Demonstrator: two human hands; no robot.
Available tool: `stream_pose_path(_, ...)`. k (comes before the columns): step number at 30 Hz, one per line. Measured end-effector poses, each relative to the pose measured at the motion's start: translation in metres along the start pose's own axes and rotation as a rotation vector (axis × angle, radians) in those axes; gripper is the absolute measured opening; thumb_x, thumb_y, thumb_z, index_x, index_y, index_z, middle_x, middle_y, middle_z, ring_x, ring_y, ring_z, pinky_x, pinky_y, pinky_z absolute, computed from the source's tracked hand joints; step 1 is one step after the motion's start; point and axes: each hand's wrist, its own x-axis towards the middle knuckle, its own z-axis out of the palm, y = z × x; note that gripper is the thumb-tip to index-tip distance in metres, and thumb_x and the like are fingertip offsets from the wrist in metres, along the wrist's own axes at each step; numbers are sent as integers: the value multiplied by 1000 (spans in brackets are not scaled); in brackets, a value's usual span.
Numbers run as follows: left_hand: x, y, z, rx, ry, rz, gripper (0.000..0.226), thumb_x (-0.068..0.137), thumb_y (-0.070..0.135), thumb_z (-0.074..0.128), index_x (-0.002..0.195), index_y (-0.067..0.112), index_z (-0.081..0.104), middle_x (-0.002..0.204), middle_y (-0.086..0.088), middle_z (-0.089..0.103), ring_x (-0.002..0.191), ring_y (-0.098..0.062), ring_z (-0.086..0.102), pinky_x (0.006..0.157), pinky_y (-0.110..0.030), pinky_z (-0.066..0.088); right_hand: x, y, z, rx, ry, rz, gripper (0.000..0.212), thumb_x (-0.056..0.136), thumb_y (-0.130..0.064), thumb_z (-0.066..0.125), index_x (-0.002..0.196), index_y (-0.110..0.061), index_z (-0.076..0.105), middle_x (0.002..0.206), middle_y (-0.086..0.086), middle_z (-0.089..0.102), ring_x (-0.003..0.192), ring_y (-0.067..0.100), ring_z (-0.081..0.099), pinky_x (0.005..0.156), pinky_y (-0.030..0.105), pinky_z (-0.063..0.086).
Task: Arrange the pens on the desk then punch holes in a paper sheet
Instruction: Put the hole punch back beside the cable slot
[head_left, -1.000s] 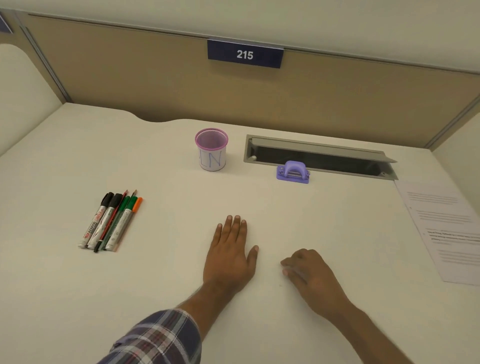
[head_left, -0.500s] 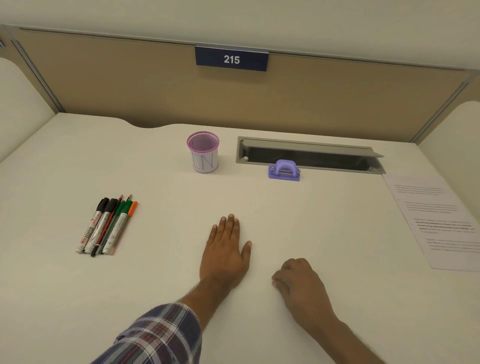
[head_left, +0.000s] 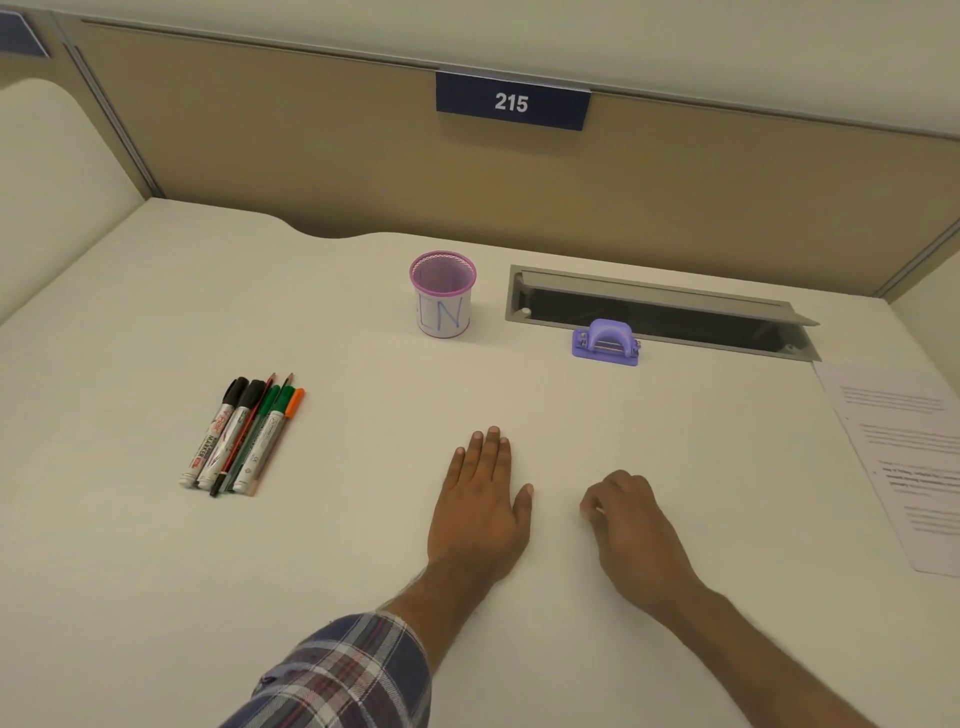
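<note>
Several pens and markers (head_left: 243, 435) lie side by side at the left of the white desk (head_left: 156, 571). A pink mesh pen cup (head_left: 442, 294) stands upright behind the middle, nothing visible in it. A purple hole punch (head_left: 605, 343) sits to its right, by the cable slot. A printed paper sheet (head_left: 906, 457) lies at the right edge, partly cut off. My left hand (head_left: 480, 512) rests flat on the desk, fingers straight. My right hand (head_left: 631, 525) rests beside it with fingers loosely curled, holding nothing.
A grey cable slot (head_left: 660, 312) with its lid raised is sunk into the desk behind the punch. A tan partition with a "215" sign (head_left: 511, 102) closes the back. Side panels stand at left and right.
Both hands stay in place on the desk. Only the camera view has shifted slightly.
</note>
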Motion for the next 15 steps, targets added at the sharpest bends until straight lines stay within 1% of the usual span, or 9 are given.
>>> stream_pose_path(3,0,0,-1,-1,0,0,67,101,49,18,158,15,9,167,0,3,153,-15,-2,120,-30,-12,37,-10,-15,52,57,-9,16,93,-5,49,88,-17,58,94,-3,51,92,16,43,70,28,43)
stream_pose_path(6,1,0,-2,-7,-9,-4,67,101,48,20,158,15,10,167,0,4,153,-16,-1,120,-31,-13,85,-29,-31,91,135,-49,14,94,-6,49,86,-14,57,95,2,53,88,18,46,74,28,42)
stream_pose_path(9,1,0,-3,-25,-18,-10,67,100,48,19,158,15,10,167,1,3,153,-15,-2,121,-31,-11,136,-54,-44,136,190,-110,18,94,-4,49,80,-15,51,92,6,54,83,23,50,72,34,45)
stream_pose_path(12,-1,1,-3,-42,-29,-16,68,99,51,13,158,17,6,167,3,0,153,-13,-5,123,-32,-6,182,-81,-57,168,304,-170,22,92,0,45,75,-14,47,89,6,48,83,22,42,72,34,38)
stream_pose_path(15,-1,2,-5,-53,-30,-25,68,99,50,11,158,17,5,167,3,-1,153,-13,-6,123,-35,-8,226,-110,-65,238,380,-250,20,88,3,40,81,-8,55,95,14,54,89,28,44,75,32,34)
